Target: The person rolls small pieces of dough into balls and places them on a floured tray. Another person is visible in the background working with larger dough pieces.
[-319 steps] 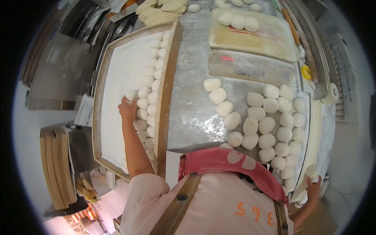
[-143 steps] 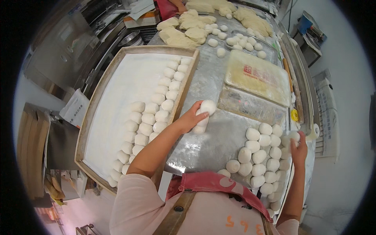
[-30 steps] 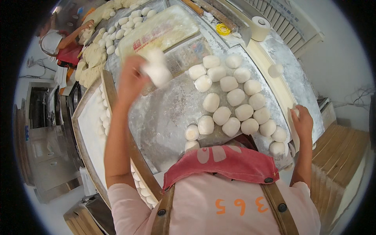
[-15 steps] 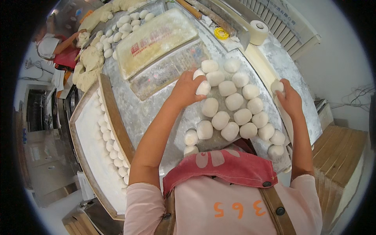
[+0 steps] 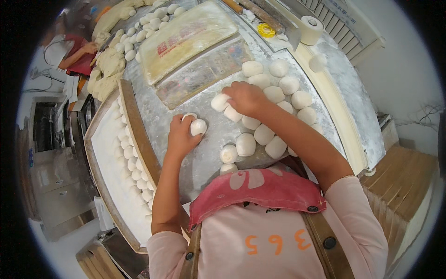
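Note:
My left hand (image 5: 181,138) is closed round a pair of smooth white dough balls (image 5: 198,127), low over the floured metal table. To its right, my right hand (image 5: 245,98) reaches across my front with its fingers on two dough balls (image 5: 220,102) at the left edge of a cluster. The fingertips are partly hidden behind the hand. More rounded white dough pieces (image 5: 301,99) stand in that cluster, some covered by my right forearm. A single dough ball (image 5: 318,62), slightly blurred, is on the pale strip along the table's right side.
At the left a wood-rimmed tray (image 5: 144,139) holds rows of dough balls. A floury yellowish lid (image 5: 190,39) and a clear lidded box (image 5: 204,74) occupy the table's middle. Large dough masses (image 5: 110,65) lie far left, near another person (image 5: 74,52). A paper roll (image 5: 311,30) stands far right.
My left hand has drawn left and nearer with two dough balls. My right hand has left the pale strip and crossed to the cluster's left edge; one dough ball now shows farther along the strip.

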`<action>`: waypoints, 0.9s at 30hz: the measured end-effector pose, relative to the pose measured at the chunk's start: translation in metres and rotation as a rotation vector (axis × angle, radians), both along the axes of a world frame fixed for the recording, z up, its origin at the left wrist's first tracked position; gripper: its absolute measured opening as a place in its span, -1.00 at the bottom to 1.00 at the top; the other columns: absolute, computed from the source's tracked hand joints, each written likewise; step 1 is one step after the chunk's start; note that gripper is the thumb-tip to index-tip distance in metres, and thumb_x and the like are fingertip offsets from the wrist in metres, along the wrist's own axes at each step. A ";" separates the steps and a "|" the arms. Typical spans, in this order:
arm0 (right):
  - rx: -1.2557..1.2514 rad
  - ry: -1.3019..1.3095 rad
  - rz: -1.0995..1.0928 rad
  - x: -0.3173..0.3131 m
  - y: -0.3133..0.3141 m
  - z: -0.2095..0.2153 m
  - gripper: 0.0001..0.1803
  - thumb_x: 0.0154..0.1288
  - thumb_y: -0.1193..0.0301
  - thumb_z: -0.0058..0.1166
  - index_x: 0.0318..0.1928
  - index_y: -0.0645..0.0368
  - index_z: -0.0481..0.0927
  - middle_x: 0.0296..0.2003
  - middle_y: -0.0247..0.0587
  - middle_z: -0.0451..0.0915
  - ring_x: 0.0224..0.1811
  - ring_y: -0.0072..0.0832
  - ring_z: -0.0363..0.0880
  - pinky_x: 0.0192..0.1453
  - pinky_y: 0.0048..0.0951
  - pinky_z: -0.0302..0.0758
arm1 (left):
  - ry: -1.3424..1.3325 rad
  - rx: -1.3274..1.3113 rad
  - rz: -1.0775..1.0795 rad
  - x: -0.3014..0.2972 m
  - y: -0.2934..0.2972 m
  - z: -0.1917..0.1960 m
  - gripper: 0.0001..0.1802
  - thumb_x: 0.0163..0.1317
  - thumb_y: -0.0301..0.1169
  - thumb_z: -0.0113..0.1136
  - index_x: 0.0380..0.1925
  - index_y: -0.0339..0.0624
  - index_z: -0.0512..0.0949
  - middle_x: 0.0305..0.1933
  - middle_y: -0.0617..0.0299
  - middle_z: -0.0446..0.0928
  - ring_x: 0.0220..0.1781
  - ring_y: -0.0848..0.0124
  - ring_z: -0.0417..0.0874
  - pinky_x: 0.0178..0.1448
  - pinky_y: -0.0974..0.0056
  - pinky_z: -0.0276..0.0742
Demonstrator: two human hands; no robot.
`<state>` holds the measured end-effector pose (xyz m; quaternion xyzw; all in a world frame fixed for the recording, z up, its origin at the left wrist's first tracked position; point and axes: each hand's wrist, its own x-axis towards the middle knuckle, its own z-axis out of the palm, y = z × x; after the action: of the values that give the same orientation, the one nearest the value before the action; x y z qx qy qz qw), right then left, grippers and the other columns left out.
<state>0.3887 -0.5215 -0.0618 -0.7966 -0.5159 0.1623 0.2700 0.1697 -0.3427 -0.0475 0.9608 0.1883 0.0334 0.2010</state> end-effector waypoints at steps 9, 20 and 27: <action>0.248 0.038 -0.571 0.023 -0.186 0.026 -0.67 0.25 0.43 0.19 0.04 0.16 0.60 -0.08 -0.08 0.60 -0.05 -0.14 0.60 0.00 -0.27 0.56 | -0.080 -0.280 -0.229 0.008 0.027 0.015 -0.45 -0.15 -0.49 0.42 -0.04 -0.11 0.53 0.02 0.05 0.44 0.06 0.04 0.51 0.16 0.10 0.48; -0.187 0.140 -1.118 -0.023 -0.398 0.004 -0.33 0.25 0.29 0.30 0.33 0.15 0.37 -0.16 -0.09 0.61 -0.35 -0.44 0.56 -0.21 -0.39 0.54 | -0.602 0.095 -0.018 0.134 0.053 0.109 -0.22 0.05 -0.41 0.47 0.31 -0.09 0.36 0.29 0.05 0.40 0.32 0.09 0.42 0.42 -0.02 0.33; -0.307 -0.224 -0.977 -0.007 -0.371 0.007 -0.44 0.19 0.15 0.33 0.13 0.18 0.55 -0.14 0.04 0.66 -0.11 -0.07 0.65 -0.01 -0.21 0.54 | -0.031 0.062 -0.850 0.113 -0.022 -0.009 -0.09 -0.17 -0.42 0.52 0.30 0.00 0.37 0.29 0.11 0.42 0.38 0.12 0.37 0.32 -0.05 0.35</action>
<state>0.3818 -0.8921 -0.0551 -0.9873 -0.0802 0.0049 0.1373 0.2826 -0.3647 -0.0568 0.9578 -0.2288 -0.0326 0.1707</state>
